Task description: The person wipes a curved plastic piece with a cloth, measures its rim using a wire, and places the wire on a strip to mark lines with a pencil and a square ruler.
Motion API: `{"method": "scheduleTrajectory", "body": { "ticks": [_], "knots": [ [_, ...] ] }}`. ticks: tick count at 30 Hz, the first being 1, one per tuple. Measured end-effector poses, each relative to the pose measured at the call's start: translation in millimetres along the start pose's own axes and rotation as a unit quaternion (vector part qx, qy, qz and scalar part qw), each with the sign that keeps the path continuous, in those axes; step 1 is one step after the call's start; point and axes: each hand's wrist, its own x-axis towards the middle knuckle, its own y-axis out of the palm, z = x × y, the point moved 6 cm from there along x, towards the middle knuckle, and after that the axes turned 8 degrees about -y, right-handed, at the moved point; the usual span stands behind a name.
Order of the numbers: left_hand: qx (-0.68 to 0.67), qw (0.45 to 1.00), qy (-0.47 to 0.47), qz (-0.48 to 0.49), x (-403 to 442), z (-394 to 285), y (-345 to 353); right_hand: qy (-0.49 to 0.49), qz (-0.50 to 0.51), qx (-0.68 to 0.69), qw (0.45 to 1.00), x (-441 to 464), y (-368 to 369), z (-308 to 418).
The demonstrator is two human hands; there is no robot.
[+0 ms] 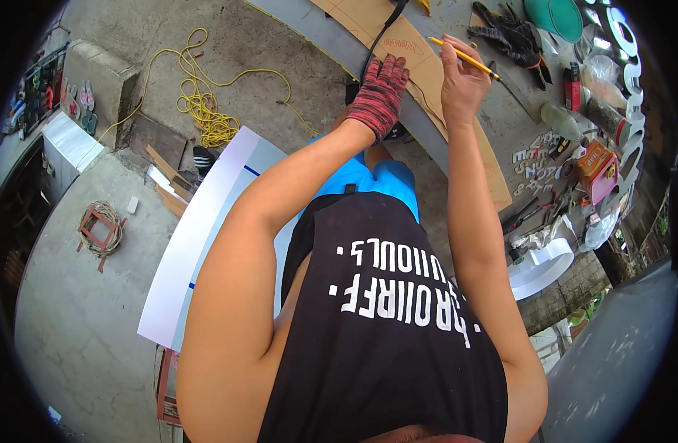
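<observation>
A long brown board (416,63) with red markings lies on the grey table (291,22). My left hand (381,96), in a red and black knitted glove, lies on the board's near edge with its fingers stretched out, beside a black cable (370,52). My bare right hand (464,80) is closed around a yellow pencil (476,62) over the board. The pencil slants, with its tip towards the upper left, near the red writing. A thin dark cord runs along the board between my hands.
Black gloves (509,37), a green lid (557,16), cut-out letters (542,159), an orange box (596,166) and several tools are on the table's right side. A white ring-shaped piece (542,269) stands nearby. Yellow rope (206,118) and a white panel (199,244) are at left.
</observation>
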Motion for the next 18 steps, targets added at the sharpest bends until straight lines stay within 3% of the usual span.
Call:
{"method": "scheduleTrajectory", "body": {
  "ticks": [4,5,6,7,9,14,16,18],
  "knots": [
    [0.009,1.000,0.007,0.003,1.3,-1.8,-2.9,0.003,0.060,0.095,0.994,-5.1,-30.2,80.0],
    [0.005,1.000,0.010,0.011,0.6,-1.7,-3.8,-0.109,0.129,-0.062,0.984,-9.5,-33.7,117.4],
    [0.005,1.000,0.021,-0.001,2.2,-2.9,-7.9,-0.214,0.189,-0.219,0.933,-16.2,-33.7,146.3],
    [0.002,1.000,0.016,0.010,2.9,-2.3,-9.0,-0.222,0.176,-0.227,0.932,-19.2,-44.0,163.3],
    [0.000,0.999,0.029,0.016,0.8,-4.0,-15.0,-0.275,0.261,-0.349,0.857,-35.0,-52.6,188.0],
    [-0.007,0.998,0.061,0.021,6.2,-2.0,-16.4,-0.272,0.234,-0.407,0.840,-54.9,-94.4,215.8],
    [0.008,0.996,0.086,-0.033,14.9,4.8,-11.3,-0.250,0.225,-0.439,0.833,-63.2,-110.0,217.2],
    [-0.043,0.994,0.104,-0.006,25.4,13.3,-11.4,-0.245,0.205,-0.457,0.830,-73.4,-123.1,220.3]
  ]
}}
